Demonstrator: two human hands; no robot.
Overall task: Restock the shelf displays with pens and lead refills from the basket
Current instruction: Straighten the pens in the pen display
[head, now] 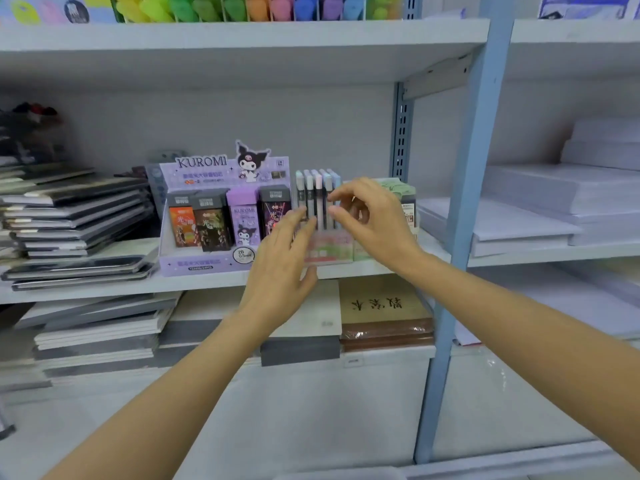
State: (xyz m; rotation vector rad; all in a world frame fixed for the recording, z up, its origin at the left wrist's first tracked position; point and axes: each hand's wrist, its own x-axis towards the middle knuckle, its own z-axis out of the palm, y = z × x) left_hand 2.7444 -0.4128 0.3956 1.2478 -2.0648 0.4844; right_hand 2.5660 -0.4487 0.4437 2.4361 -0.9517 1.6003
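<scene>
Fingers (308,221) touch the tall pens (317,195) in the middle.
They stand straight up in a pink box (329,251); the left hand (277,275) is flat and open, the right hand (374,220) curls beside them, grip unclear.

Fig. 1. I stand in a stationery shop: metal shelves (242,36) carry a Kuromi display (221,209), stacked notebooks (76,216), paper reams (540,202).

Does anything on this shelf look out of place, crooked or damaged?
Nothing is spilled or damaged. Only the dark notebooks stacked at the left of the shelf look untidy: their edges are fanned out, not aligned. The Kuromi display box and the row of pens beside it stand upright.
</scene>
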